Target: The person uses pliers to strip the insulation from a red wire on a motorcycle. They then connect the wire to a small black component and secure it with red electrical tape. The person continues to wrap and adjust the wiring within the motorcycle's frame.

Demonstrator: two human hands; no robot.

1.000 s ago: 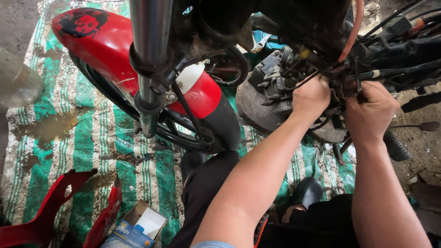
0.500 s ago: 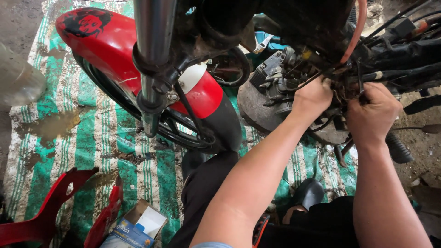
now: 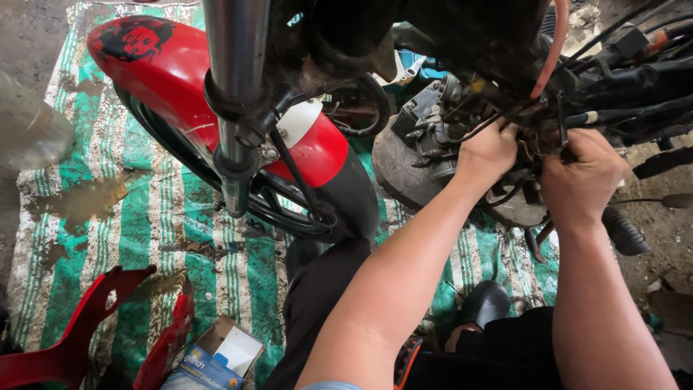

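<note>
A motorcycle stands over me, with its red front fender [image 3: 173, 68], fork tube [image 3: 234, 87] and front wheel [image 3: 274, 209] at the left. Both my hands reach up into the engine area [image 3: 433, 137] among black cables and wires [image 3: 621, 94]. My left hand [image 3: 489, 153] is closed around a small part or wiring beside the engine. My right hand [image 3: 581, 177] grips parts just to the right of it, fingers curled. What each hand holds is hidden by fingers and cables.
A green-and-white striped tarp [image 3: 144, 231] covers the muddy ground. Red plastic body panels [image 3: 79, 339] and a small open cardboard box [image 3: 216, 357] lie at the bottom left. A footpeg [image 3: 622, 231] sticks out at the right. My dark-trousered legs [image 3: 325, 303] are below.
The view has shifted slightly; both hands stay at the same spot by the engine, with small finger movements only.
</note>
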